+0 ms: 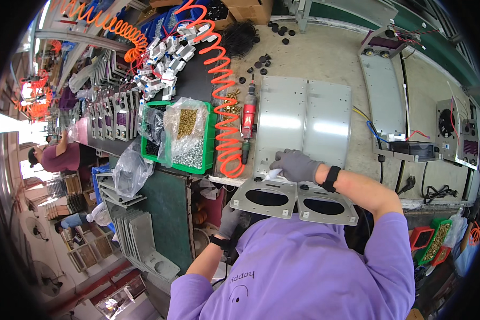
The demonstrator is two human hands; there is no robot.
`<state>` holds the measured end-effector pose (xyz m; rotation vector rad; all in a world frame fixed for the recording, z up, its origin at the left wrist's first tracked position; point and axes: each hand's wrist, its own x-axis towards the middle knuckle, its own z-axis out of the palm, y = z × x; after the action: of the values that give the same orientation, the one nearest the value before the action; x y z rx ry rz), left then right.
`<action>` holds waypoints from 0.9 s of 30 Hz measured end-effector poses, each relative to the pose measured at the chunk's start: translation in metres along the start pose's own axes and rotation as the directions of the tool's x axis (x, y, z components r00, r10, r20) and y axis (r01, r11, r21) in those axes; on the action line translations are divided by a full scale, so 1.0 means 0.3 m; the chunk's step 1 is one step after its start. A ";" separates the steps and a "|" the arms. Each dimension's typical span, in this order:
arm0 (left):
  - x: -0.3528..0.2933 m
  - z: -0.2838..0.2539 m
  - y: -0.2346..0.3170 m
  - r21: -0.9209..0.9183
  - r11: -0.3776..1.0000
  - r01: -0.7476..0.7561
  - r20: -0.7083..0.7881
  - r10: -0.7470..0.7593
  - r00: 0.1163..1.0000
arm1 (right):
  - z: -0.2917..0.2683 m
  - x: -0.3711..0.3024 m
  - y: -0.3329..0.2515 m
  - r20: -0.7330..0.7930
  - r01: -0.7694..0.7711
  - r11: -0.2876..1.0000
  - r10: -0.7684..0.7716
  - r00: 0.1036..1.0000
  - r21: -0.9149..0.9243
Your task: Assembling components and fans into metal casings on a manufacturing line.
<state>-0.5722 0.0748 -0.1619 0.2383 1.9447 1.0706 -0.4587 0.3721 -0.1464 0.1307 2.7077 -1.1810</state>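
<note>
Two grey sheet-metal panels lie side by side on the bench edge: the left panel (279, 112) and the right panel (328, 122). Each has a bent front flange with a large round cutout, facing me. My right hand (298, 166), in a grey glove, is closed around a small white tapered tube (272, 174). The tube's tip is close to a black round piece (257, 179) near the left panel's bend; whether they touch is unclear. A similar black piece (304, 186) sits on the right panel. My gloved left hand (229, 222) is beside the left flange's outer edge, its fingers mostly hidden.
A red and grey power screwdriver (248, 114) lies left of the panels, beside a coiled orange air hose (222, 96). Further left stands a green bin (210, 141) of brass and silver fasteners. Black caps (258, 64) are scattered behind. Wired metal assemblies (416, 149) occupy the right.
</note>
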 end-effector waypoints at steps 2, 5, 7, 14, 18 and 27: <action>-0.002 0.038 0.080 0.096 0.990 -0.108 0.086 0.099 0.991 | -0.038 -0.034 0.011 -0.012 -0.078 0.988 0.080 0.997 0.131; -0.027 0.099 0.201 0.246 0.894 -0.376 0.285 0.304 0.909 | -0.111 -0.129 0.032 -0.088 -0.113 0.945 0.146 0.985 0.307; -0.020 0.159 0.298 0.357 0.606 -0.711 0.454 0.553 0.699 | -0.168 -0.240 0.031 -0.173 -0.106 0.936 0.172 0.970 0.335; 0.006 0.320 0.417 0.349 0.432 -0.831 0.595 0.583 0.553 | -0.169 -0.741 -0.097 -0.551 0.024 0.759 0.449 0.703 0.650; 0.089 0.349 0.409 0.285 0.288 -0.914 0.766 0.504 0.398 | 0.057 -1.051 -0.131 -0.518 0.132 0.503 0.846 0.129 0.854; 0.039 0.407 0.494 0.286 0.289 -0.914 0.809 0.439 0.392 | 0.695 -1.615 -0.031 -0.288 -0.171 0.276 0.467 -0.836 0.946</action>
<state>-0.5189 0.2434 -0.0863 1.9058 1.4760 0.4946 0.0419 0.2094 -0.1802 3.8427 1.1114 -0.4843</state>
